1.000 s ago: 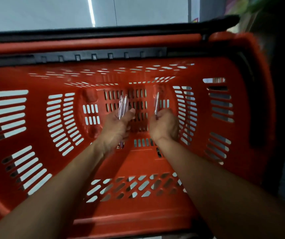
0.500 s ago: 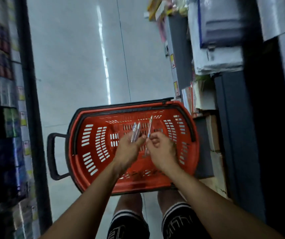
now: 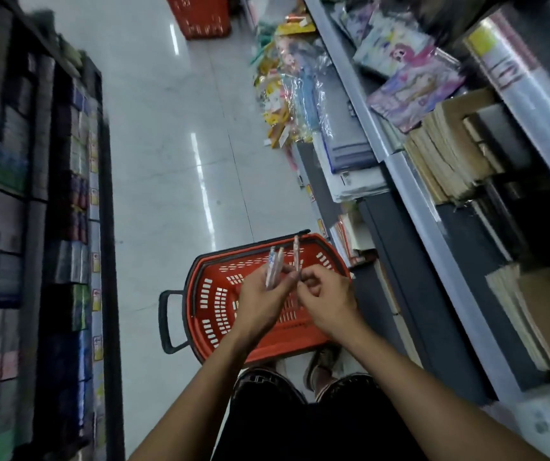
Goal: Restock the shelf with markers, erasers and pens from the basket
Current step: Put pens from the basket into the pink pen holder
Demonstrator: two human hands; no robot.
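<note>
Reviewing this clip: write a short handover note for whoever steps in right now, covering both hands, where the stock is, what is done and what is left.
Left hand: grips two slim clear-barrelled pens, tips up.
Right hand: pinches one more slim clear pen, upright.
Both are held above the red slotted plastic basket standing on the floor in front of the feet; what shows of its inside looks bare.
Done: three pens lifted out.
Left: place them on the grey metal shelf at the right, where no pen slot is visible yet.
</note>
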